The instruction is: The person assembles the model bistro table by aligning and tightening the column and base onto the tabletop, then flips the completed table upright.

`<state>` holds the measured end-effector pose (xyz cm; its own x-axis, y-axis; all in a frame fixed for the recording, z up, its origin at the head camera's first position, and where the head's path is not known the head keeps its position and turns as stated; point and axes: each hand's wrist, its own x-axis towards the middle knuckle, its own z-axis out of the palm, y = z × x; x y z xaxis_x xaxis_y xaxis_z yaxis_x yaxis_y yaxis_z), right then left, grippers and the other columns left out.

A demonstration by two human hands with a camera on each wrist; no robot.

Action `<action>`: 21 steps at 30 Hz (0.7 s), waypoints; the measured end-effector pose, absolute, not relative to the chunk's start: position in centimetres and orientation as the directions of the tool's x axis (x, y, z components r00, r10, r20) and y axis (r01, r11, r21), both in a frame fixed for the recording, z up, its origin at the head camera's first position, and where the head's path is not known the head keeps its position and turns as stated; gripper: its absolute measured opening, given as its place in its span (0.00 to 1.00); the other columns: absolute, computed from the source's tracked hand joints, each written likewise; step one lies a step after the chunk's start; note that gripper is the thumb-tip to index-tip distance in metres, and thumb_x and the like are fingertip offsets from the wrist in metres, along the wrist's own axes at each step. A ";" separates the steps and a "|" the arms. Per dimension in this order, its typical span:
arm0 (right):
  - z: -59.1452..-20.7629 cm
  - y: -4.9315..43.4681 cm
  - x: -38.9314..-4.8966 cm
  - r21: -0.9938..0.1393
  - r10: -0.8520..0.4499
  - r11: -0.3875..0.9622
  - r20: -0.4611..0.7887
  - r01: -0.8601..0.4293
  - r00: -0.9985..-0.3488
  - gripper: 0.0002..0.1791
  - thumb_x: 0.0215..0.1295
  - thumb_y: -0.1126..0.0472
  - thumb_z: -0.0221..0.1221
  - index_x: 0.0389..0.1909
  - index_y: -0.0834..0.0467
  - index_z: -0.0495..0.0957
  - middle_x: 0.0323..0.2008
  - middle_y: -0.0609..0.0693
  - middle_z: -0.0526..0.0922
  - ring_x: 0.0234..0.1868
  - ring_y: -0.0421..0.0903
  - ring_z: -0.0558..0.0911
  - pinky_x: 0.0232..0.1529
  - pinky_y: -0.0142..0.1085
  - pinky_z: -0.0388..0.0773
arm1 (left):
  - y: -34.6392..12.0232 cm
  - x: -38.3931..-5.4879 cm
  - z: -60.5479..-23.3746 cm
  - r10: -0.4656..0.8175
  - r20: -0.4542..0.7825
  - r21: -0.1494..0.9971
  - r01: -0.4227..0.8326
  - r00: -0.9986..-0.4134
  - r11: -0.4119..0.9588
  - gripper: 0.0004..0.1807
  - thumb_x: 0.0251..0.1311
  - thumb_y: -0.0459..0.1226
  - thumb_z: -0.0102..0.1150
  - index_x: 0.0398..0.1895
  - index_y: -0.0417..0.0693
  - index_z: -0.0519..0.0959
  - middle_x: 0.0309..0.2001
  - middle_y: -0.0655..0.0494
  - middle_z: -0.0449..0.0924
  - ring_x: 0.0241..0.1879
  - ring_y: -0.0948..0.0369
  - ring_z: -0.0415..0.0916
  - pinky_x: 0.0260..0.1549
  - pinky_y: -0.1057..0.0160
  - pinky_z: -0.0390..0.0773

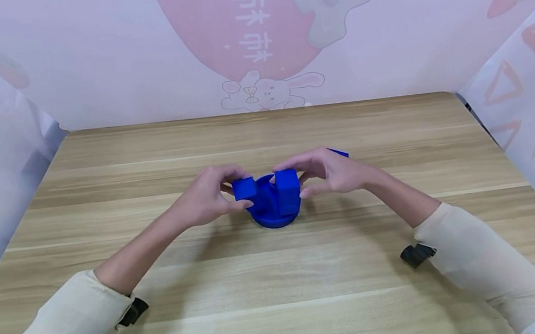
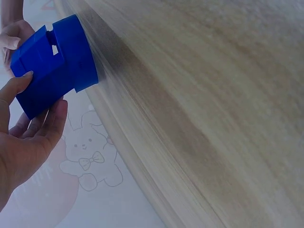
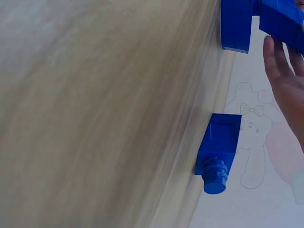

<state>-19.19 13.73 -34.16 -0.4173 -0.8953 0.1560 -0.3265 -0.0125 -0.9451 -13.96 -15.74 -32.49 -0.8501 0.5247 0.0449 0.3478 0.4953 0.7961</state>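
A round blue base (image 1: 275, 221) stands on the wooden table between the two hands. My left hand (image 1: 207, 198) pinches a blue block (image 1: 244, 188) at the base's left side, thumb in front and fingers behind. On the right, my right hand (image 1: 329, 171) holds a taller blue block (image 1: 288, 192) between thumb and fingers. The left wrist view shows the angular blue block (image 2: 38, 76) against the round base (image 2: 78, 54), with a small notch between them. Whether the blocks are fixed to the base cannot be told.
Another blue piece (image 3: 221, 137) with a ribbed round neck lies on the table (image 1: 282, 307) behind my right hand, mostly hidden in the head view (image 1: 338, 152). A printed cloth (image 1: 114, 58) hangs behind the table and at both sides.
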 end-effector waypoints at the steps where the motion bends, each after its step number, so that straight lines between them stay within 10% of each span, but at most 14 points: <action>1: -34.3 13.7 -19.3 -0.952 -0.903 -0.021 0.149 -0.306 -0.403 0.34 0.71 0.64 0.65 0.71 0.76 0.65 0.66 0.71 0.75 0.65 0.57 0.79 0.60 0.54 0.80 | -15.7 -13.9 -32.4 0.526 0.047 0.798 0.349 -0.849 0.492 0.18 0.55 0.28 0.75 0.47 0.30 0.82 0.43 0.44 0.86 0.43 0.52 0.83 0.50 0.52 0.86; 8: -34.3 13.4 -19.6 -0.969 -0.901 0.017 0.092 -0.246 -0.424 0.30 0.67 0.73 0.65 0.67 0.77 0.68 0.63 0.70 0.78 0.62 0.56 0.82 0.59 0.50 0.81 | -15.7 -13.9 -32.4 0.524 0.047 0.802 0.345 -0.850 0.488 0.18 0.54 0.27 0.75 0.47 0.30 0.83 0.43 0.44 0.86 0.43 0.52 0.83 0.49 0.52 0.86; 15: -34.2 13.0 -18.9 -0.891 -0.800 0.162 0.133 -0.424 -0.585 0.22 0.49 0.73 0.78 0.43 0.66 0.80 0.41 0.54 0.86 0.42 0.48 0.84 0.44 0.42 0.85 | -15.7 -14.0 -32.5 0.520 0.048 0.796 0.347 -0.853 0.495 0.17 0.53 0.26 0.76 0.47 0.31 0.83 0.43 0.44 0.86 0.43 0.52 0.83 0.48 0.53 0.86; 21: -34.3 12.9 -18.2 -0.791 -0.788 0.207 0.214 -0.575 -0.578 0.27 0.41 0.63 0.85 0.32 0.58 0.74 0.31 0.47 0.78 0.32 0.52 0.78 0.33 0.43 0.80 | -15.7 -14.0 -32.5 0.526 0.049 0.792 0.354 -0.849 0.498 0.17 0.53 0.27 0.76 0.46 0.31 0.83 0.43 0.44 0.86 0.43 0.52 0.83 0.48 0.53 0.87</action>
<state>-18.16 12.89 -34.32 -0.5779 -0.7875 0.2139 -0.5752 0.2072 -0.7913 -13.96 -15.67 -32.46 -0.8489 0.5262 0.0493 0.3544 0.4977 0.7916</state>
